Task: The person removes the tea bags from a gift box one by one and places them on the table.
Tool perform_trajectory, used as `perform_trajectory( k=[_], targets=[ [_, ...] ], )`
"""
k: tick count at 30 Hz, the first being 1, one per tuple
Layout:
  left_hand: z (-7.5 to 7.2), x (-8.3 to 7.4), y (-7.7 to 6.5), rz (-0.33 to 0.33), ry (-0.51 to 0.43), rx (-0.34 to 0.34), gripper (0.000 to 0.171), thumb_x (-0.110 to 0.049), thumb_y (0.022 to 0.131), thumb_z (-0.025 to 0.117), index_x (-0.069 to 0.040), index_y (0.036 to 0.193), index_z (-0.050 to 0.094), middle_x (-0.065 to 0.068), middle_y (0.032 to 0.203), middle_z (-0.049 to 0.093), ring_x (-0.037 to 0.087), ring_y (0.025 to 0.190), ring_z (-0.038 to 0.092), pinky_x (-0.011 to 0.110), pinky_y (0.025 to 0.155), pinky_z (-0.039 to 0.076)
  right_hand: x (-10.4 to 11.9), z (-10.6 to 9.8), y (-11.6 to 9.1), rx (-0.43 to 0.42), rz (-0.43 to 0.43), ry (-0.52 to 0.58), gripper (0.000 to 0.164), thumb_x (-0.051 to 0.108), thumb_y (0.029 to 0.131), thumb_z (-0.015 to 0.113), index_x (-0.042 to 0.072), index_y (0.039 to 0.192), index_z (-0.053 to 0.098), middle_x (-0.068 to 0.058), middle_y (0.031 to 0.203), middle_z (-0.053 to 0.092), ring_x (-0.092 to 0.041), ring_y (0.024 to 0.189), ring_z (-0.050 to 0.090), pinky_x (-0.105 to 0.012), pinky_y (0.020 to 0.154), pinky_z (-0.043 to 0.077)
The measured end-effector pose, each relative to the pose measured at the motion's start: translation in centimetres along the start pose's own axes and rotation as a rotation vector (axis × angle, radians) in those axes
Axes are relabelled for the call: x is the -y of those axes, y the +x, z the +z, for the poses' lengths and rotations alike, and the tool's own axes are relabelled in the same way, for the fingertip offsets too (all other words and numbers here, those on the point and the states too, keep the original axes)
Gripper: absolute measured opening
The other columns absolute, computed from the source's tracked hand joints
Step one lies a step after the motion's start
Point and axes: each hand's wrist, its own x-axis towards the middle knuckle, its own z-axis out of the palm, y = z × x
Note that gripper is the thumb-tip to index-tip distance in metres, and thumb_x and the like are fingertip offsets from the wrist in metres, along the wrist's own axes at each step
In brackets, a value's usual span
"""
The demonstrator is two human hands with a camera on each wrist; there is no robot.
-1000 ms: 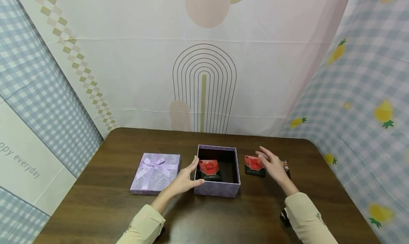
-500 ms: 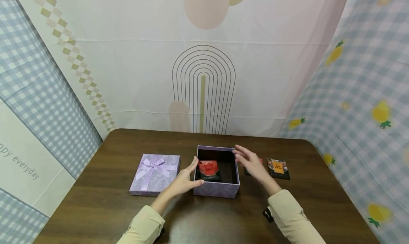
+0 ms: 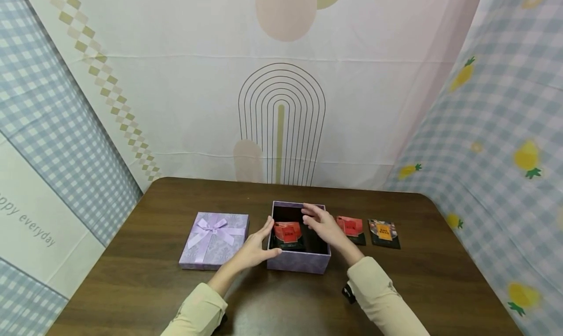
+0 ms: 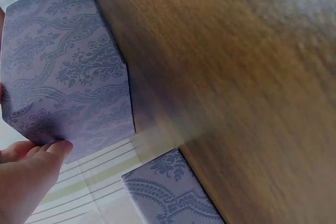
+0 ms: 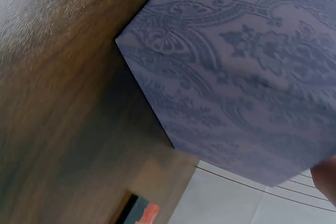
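A lavender gift box with a dark inside stands lidless on the table. My left hand holds its left side, thumb at the front rim and fingers along the left wall. Inside, at the left, lies a red-and-black square packet. My right hand is over the box's right half with fingers loosely bent; nothing shows between them. In the right wrist view a fingertip is at the box's edge. To the right, a second red-and-black packet and an orange-labelled packet lie flat.
The matching lid with a ribbon bow lies left of the box on the brown wooden table. A printed cloth hangs behind the table's far edge, with checked cloth at the right.
My right hand has moved left from above the table packets to over the box, uncovering both packets. My left hand and the box stay put.
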Motion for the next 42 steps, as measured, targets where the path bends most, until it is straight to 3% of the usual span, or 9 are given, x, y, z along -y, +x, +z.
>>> perform_trajectory(
  k=[5,13,19,23,27,31,36,42],
  targets=[
    [-0.1,-0.1,0.0,-0.013,-0.012,-0.008,0.079,-0.019,0.079,0.067,0.009,0.139,0.025,0.023,0.147,0.016,0.038,0.130,0.028,0.050,0.104,0.027,0.0,1.1,0.8,-0.043,0.021,-0.120,0.044,0.015,0.094,0.050,-0.002,0.134,0.042,-0.024,0.128,0.050,-0.035,0.108,0.054,-0.045,0.087,0.047],
    [0.0,-0.2,-0.2,-0.023,-0.012,0.000,0.079,-0.020,0.078,0.068,0.007,0.140,0.026,0.022,0.147,0.017,0.037,0.130,0.029,0.049,0.105,0.027,-1.1,3.3,1.5,-0.041,0.072,-0.250,0.037,0.012,0.093,0.049,-0.003,0.127,0.050,-0.021,0.126,0.053,-0.034,0.111,0.053,-0.048,0.090,0.044],
    [0.1,0.0,-0.3,-0.020,-0.018,-0.001,0.079,-0.022,0.078,0.068,0.006,0.140,0.026,0.023,0.147,0.017,0.037,0.130,0.029,0.049,0.104,0.027,-1.7,4.1,1.7,0.013,0.090,-0.370,0.037,0.012,0.092,0.049,-0.007,0.124,0.050,-0.023,0.119,0.056,-0.032,0.105,0.056,-0.047,0.088,0.044],
    [0.0,0.0,-0.2,-0.019,-0.018,-0.006,0.079,-0.022,0.078,0.068,0.005,0.140,0.026,0.022,0.147,0.017,0.037,0.130,0.029,0.049,0.104,0.027,-1.8,4.3,1.8,0.070,0.146,-0.436,0.040,0.013,0.091,0.051,-0.010,0.124,0.049,-0.023,0.115,0.058,-0.029,0.098,0.057,-0.046,0.085,0.045],
    [0.0,-0.1,-0.2,-0.021,-0.012,-0.008,0.080,-0.022,0.078,0.068,0.005,0.140,0.026,0.022,0.147,0.017,0.036,0.130,0.030,0.049,0.104,0.028,-1.6,4.3,1.6,0.129,0.224,-0.472,0.043,0.014,0.090,0.053,-0.011,0.124,0.046,-0.021,0.108,0.059,-0.026,0.090,0.056,-0.045,0.082,0.046],
    [0.0,-0.1,-0.2,-0.024,-0.015,-0.008,0.080,-0.021,0.078,0.068,0.005,0.140,0.026,0.020,0.148,0.017,0.036,0.129,0.030,0.049,0.104,0.028,-1.4,4.3,1.4,0.176,0.265,-0.496,0.046,0.016,0.090,0.054,-0.011,0.126,0.044,-0.025,0.115,0.057,-0.032,0.100,0.057,-0.048,0.088,0.044],
    [0.0,0.0,-0.2,-0.025,-0.021,-0.005,0.080,-0.022,0.078,0.068,0.005,0.140,0.025,0.019,0.148,0.016,0.036,0.130,0.030,0.050,0.104,0.028,-1.5,4.4,1.5,0.184,0.260,-0.505,0.048,0.017,0.091,0.053,-0.011,0.128,0.043,-0.028,0.123,0.052,-0.037,0.110,0.053,-0.050,0.093,0.041],
    [0.0,-0.2,-0.2,-0.026,-0.023,-0.002,0.079,-0.021,0.078,0.068,0.005,0.140,0.025,0.020,0.148,0.016,0.036,0.130,0.029,0.050,0.104,0.027,-1.5,4.4,1.5,0.172,0.243,-0.509,0.045,0.017,0.091,0.053,-0.009,0.126,0.047,-0.024,0.113,0.058,-0.029,0.098,0.058,-0.048,0.088,0.045]
  ],
)
